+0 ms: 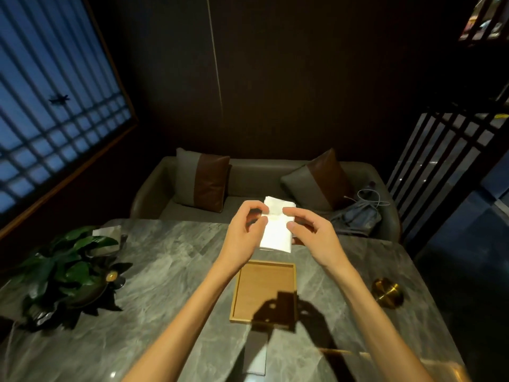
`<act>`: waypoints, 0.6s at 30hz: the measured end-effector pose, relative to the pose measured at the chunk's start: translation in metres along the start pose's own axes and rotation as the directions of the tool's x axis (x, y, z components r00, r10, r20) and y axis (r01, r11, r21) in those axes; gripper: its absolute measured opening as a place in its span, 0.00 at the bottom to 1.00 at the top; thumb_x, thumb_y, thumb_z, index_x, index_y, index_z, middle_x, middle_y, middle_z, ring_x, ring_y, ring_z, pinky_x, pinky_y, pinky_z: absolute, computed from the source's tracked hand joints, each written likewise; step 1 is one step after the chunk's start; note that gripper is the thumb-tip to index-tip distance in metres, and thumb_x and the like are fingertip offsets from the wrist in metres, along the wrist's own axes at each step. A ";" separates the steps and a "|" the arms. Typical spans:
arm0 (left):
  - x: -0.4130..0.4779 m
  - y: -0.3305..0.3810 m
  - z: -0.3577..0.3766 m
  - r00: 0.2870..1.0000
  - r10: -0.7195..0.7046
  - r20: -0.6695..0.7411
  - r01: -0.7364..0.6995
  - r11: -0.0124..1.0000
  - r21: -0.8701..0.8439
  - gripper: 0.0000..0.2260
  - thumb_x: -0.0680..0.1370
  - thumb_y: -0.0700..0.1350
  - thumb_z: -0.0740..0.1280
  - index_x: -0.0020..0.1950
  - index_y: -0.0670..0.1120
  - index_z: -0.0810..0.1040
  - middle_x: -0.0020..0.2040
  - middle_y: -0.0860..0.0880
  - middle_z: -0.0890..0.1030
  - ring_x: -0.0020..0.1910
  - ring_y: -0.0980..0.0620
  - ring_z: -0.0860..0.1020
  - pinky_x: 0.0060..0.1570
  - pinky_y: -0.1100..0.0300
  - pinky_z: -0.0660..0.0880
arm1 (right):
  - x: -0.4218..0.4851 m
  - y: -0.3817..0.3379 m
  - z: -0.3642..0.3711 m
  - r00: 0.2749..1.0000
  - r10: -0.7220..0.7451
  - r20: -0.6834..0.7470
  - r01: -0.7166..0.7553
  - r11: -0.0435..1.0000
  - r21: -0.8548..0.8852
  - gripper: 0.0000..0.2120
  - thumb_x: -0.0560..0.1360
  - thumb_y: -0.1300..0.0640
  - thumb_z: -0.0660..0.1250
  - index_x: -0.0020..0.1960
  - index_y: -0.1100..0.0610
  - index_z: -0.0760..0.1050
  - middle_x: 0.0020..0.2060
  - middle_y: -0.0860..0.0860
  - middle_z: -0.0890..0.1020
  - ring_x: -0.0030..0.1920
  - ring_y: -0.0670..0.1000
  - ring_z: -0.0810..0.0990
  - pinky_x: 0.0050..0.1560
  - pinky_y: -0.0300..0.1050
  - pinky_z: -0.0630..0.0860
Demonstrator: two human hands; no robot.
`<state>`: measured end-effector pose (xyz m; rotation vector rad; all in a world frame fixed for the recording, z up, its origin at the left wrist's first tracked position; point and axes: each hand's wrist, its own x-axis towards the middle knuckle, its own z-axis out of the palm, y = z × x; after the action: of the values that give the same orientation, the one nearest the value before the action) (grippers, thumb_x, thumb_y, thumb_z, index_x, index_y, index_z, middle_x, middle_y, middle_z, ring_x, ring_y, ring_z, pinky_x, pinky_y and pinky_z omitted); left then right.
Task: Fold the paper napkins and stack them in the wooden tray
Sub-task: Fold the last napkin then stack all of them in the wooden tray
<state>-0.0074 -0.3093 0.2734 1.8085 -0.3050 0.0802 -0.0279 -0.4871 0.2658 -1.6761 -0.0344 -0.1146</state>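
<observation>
Both hands are raised over the far half of the grey marble table [170,271], holding one white paper napkin [276,234] between them. The left hand [243,230] pinches the napkin's left edge with thumb and curled fingers. The right hand [311,230] pinches the right edge the same way, its thumb lying across the front. The napkin hangs upright as a tall, narrow rectangle; its top edge looks folded over, though blur makes the layers hard to count. Its lower edge sits just beyond the far rim of the wooden tray [261,285].

The tray lies flat at the middle of the table, long sides running away from the person, and the shadow of the hands falls across its near right corner. Open marble lies on both sides of it: leftward as far as a leafy plant [68,260] in a dark holder, rightward as far as a round brass piece [387,292]. Near the table's front edge lies a pale strip [256,351], possibly another napkin in shadow. Past the far edge stands a grey sofa [248,177].
</observation>
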 end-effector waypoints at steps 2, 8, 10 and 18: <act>-0.011 -0.018 -0.011 0.997 -0.061 0.049 0.059 0.997 0.041 0.11 0.81 0.40 0.65 0.62 0.50 0.77 0.59 0.59 0.79 0.57 0.63 0.77 0.55 0.62 0.77 | -0.007 0.014 0.014 0.999 0.042 -0.005 -0.042 0.998 -0.042 0.15 0.80 0.62 0.66 0.65 0.50 0.78 0.56 0.50 0.82 0.50 0.46 0.82 0.43 0.37 0.81; -0.073 -0.113 -0.020 0.926 -0.289 0.242 0.283 0.957 0.059 0.25 0.80 0.35 0.67 0.76 0.50 0.70 0.75 0.50 0.72 0.68 0.36 0.71 0.65 0.45 0.74 | -0.056 0.103 0.061 0.949 0.301 0.090 -0.292 0.951 -0.101 0.28 0.79 0.70 0.62 0.76 0.52 0.67 0.38 0.53 0.80 0.38 0.46 0.74 0.43 0.43 0.74; -0.100 -0.154 -0.014 0.884 -0.385 0.266 0.377 0.923 0.082 0.26 0.79 0.33 0.66 0.76 0.47 0.69 0.74 0.37 0.72 0.69 0.32 0.67 0.64 0.45 0.70 | -0.079 0.147 0.077 0.924 0.377 0.062 -0.367 0.922 -0.125 0.29 0.78 0.73 0.61 0.75 0.53 0.68 0.28 0.40 0.76 0.30 0.41 0.68 0.35 0.36 0.68; -0.198 -0.294 0.028 0.822 -0.514 0.246 0.472 0.856 0.212 0.23 0.80 0.35 0.67 0.75 0.42 0.68 0.67 0.41 0.77 0.61 0.51 0.80 0.59 0.62 0.77 | -0.151 0.284 0.121 0.874 0.481 -0.066 -0.476 0.824 -0.306 0.28 0.74 0.79 0.57 0.72 0.65 0.70 0.70 0.61 0.74 0.51 0.39 0.75 0.56 0.37 0.73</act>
<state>-0.1281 -0.2364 -0.0531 1.9897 -0.0256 -0.5556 -0.1457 -0.3912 -0.0425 -1.9546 0.4171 0.2896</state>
